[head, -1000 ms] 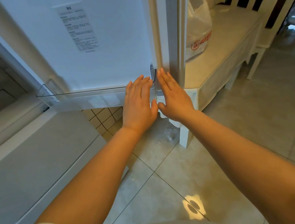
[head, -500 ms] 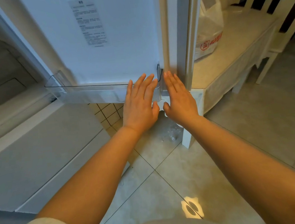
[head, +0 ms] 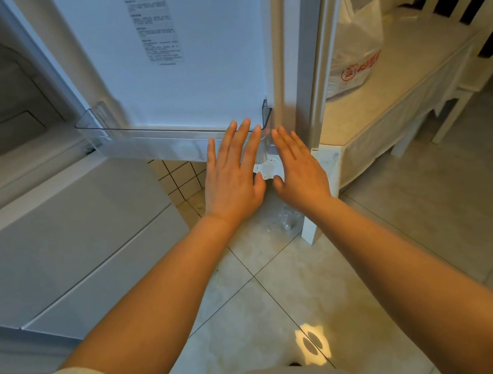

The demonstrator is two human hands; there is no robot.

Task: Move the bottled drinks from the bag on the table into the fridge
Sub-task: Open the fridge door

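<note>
Both hands unmoved: left hand [head: 232, 182], right hand [head: 299, 171] flat, fingers straight, before door shelf [head: 146, 143].

A single wide-angle view from the person's head looks forward and steeply down, close over both outstretched forearms; the left hand [head: 232, 179] and right hand [head: 298, 168] sit near frame centre, before the open fridge door [head: 191, 53]; the fridge body fills the left edge, the table [head: 397, 81] with its bag [head: 358, 48] the upper right; tiled floor [head: 428, 211] runs below.
</note>
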